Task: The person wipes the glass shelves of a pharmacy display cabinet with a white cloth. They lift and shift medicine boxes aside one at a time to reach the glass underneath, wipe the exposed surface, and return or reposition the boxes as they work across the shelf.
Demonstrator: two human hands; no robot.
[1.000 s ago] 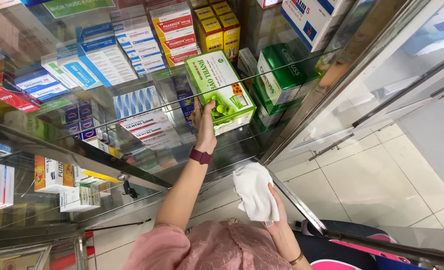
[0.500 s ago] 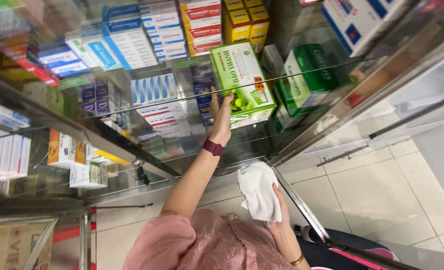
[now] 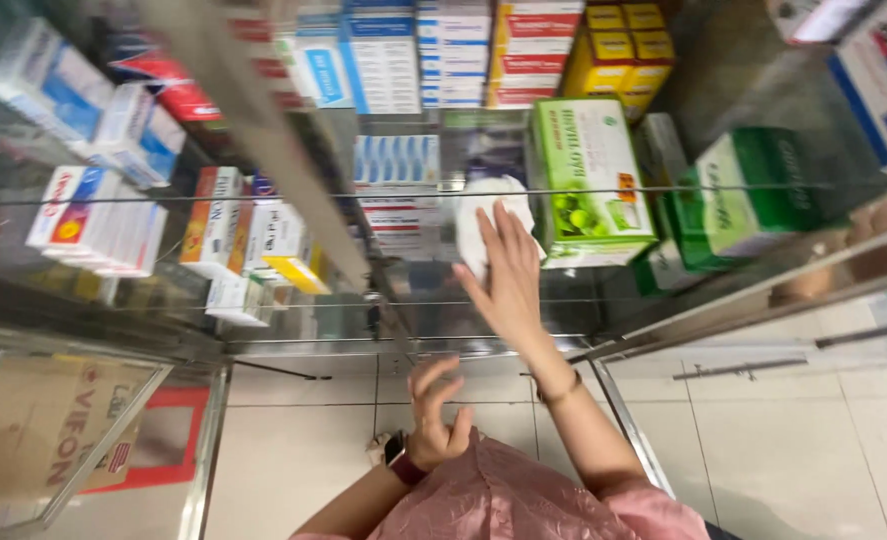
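My right hand point(image 3: 511, 275) reaches up into a glass display cabinet, fingers spread flat over a white cloth point(image 3: 478, 215) that it presses against the glass. A large light-green box point(image 3: 588, 180) lies just right of the cloth on the glass shelf point(image 3: 263, 196). My left hand point(image 3: 433, 415), with a dark watch at the wrist, hangs low near my pink sleeve. Its fingers are loosely curled and apart, and it holds nothing.
Shelves hold several medicine boxes: a darker green box point(image 3: 743, 200) at the right, yellow boxes point(image 3: 623, 50) above, white and blue boxes point(image 3: 103, 215) at the left. A brown cardboard box point(image 3: 43, 430) sits behind glass at lower left. A pale tiled floor point(image 3: 793, 450) lies below.
My left hand has let go of the green box and dropped to my chest. My right hand has risen with the white cloth and now presses it on the glass beside that box.
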